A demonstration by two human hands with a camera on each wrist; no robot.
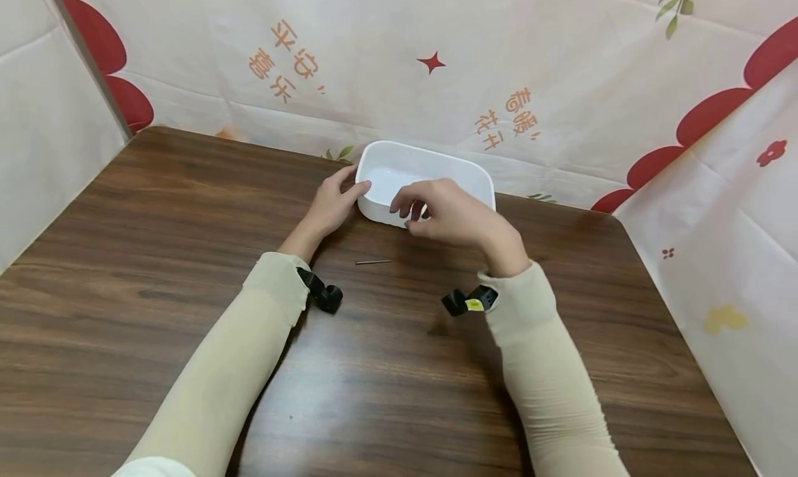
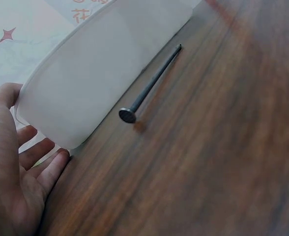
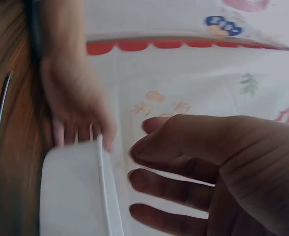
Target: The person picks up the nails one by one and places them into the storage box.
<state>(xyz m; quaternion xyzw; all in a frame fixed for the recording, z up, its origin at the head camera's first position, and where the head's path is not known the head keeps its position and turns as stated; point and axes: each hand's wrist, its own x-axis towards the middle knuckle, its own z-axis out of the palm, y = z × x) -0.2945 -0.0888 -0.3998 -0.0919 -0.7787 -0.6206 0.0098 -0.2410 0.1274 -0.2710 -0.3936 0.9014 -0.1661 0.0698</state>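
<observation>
A white rectangular box (image 1: 430, 160) with rounded corners and an open top stands at the back of the wooden table. My left hand (image 1: 330, 203) holds its left end, the thumb over the rim and the fingers against the outside. Over the box's front rim hovers my right hand (image 1: 445, 210), its fingers loosely bent. Nothing shows between those fingers in the right wrist view. An iron nail (image 1: 373, 262) lies on the table in front of the box. Its flat round head points left, and neither hand touches it. The right hand hides part of the box's inside.
A brown wood-grain table (image 1: 156, 311) spreads around the box. Behind it hangs a white printed curtain (image 1: 386, 55) close to the box, with more at both sides. Small black wrist cameras (image 1: 327, 297) sit at both cuffs.
</observation>
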